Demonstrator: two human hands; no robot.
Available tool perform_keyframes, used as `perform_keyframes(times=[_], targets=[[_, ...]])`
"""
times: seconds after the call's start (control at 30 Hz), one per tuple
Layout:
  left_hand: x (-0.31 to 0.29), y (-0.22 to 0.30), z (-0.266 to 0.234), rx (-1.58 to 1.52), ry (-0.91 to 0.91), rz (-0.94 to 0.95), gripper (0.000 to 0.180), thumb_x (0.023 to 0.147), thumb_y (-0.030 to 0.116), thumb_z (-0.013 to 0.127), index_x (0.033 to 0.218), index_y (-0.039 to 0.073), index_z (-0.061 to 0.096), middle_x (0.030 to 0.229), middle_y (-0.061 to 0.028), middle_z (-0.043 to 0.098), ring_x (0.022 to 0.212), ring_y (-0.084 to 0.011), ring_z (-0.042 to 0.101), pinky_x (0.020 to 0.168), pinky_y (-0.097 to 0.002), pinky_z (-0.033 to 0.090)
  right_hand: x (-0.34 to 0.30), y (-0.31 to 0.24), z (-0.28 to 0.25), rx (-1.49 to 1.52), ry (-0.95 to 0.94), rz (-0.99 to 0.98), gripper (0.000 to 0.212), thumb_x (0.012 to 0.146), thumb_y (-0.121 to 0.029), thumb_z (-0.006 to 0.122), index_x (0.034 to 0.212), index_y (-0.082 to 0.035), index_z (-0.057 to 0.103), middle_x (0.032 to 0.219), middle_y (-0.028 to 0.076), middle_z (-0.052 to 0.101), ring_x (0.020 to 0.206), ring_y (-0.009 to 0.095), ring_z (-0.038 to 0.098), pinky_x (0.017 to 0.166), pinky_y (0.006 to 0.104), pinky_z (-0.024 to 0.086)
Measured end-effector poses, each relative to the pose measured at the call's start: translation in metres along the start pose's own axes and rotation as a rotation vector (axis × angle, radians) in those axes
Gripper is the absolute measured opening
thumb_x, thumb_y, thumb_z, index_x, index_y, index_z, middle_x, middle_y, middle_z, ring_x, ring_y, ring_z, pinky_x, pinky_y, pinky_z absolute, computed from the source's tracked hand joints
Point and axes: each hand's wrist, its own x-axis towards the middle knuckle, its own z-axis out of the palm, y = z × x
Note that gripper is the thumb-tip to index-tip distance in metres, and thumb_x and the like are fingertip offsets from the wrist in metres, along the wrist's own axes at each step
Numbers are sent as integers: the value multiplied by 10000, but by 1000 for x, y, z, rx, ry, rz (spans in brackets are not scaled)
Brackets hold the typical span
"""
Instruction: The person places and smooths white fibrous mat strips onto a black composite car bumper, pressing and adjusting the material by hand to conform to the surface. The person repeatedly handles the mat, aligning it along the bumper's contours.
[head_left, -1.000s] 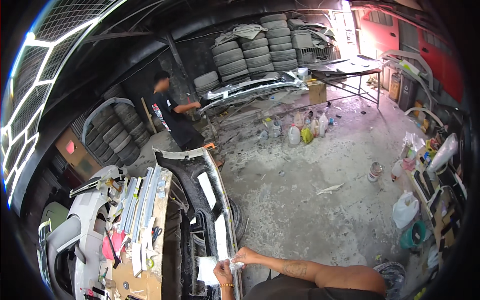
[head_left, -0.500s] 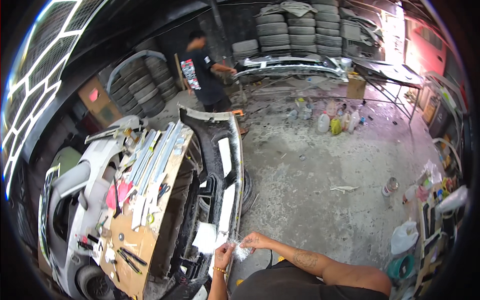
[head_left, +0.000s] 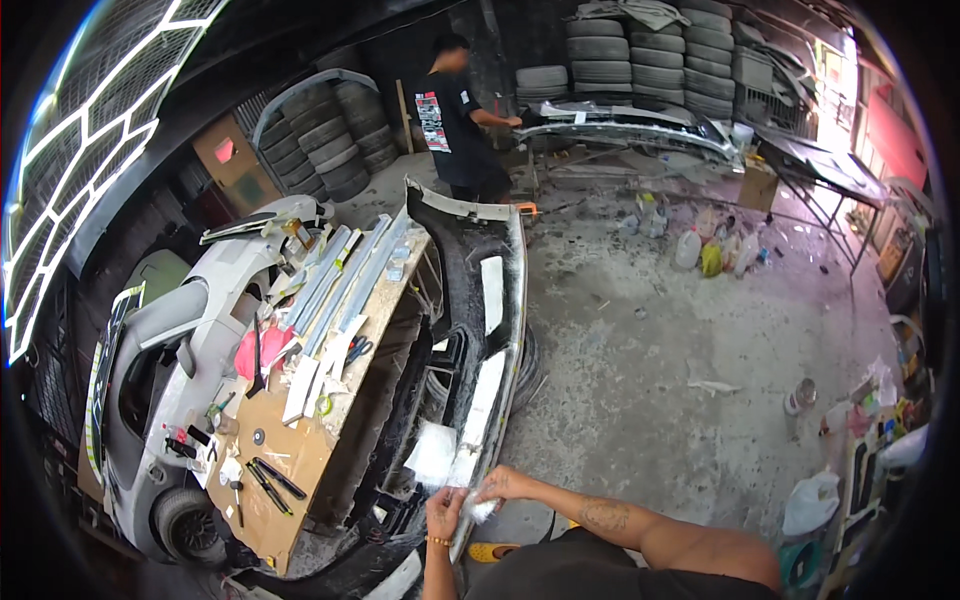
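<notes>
both hands pinch a white patch of cloth [head_left: 478,508] between them: left hand [head_left: 443,512] and right hand [head_left: 503,484], just over the bumper [head_left: 492,372] edge. judging by this, laying the patch is in hand; next needs pressing flat.

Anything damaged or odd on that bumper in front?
Yes. The dark bumper shows several whitish patches along its face, like filler or bare repair spots. Both hands, left hand and right hand, pinch a white sheet over its lower end. Tools lie loose on the cardboard bench.
</notes>
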Motion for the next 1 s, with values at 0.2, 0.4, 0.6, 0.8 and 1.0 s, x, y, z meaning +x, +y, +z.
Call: perform_keyframes(times=[0.2,0.4,0.6,0.8,1.0], targets=[[28,-41,-57,-15,113,37,309,902,280,717,819,-15,685,640,31,565,606,-55,452,549,-265,371,62,-17,55,55,182,-12,338,826,-282,825,887,34,722,767,56,681,664,132,669,550,289,589],[57,-47,-104,-38,184,71,381,903,245,699,664,20,505,615,39,446,613,-60,388,545,-275,320,123,-32,76,28,172,-50,295,886,-254,763,914,38,731,835,89,713,680,161,685,553,302,614],[87,-91,-152,-142,159,61,302,915,211,694,685,95,537,654,75,454,620,-45,378,539,-260,298,178,-21,85,-428,242,-388,326,872,-300,772,945,15,736,740,56,682,615,137,661,531,292,580],[110,-22,-167,-189,-77,-53,224,967,240,648,853,49,631,767,74,543,708,-38,436,619,-247,346,123,-94,16,-445,-61,-74,587,904,-425,708,1361,-81,579,1304,130,613,1122,226,616,980,374,500],[141,-31,-189,-611,168,-232,195,961,248,673,868,83,625,769,83,551,690,-22,434,601,-222,327,4,-18,-111,-789,-699,935,466,865,-418,722,1215,-111,702,1178,131,702,990,285,698,894,419,548]])
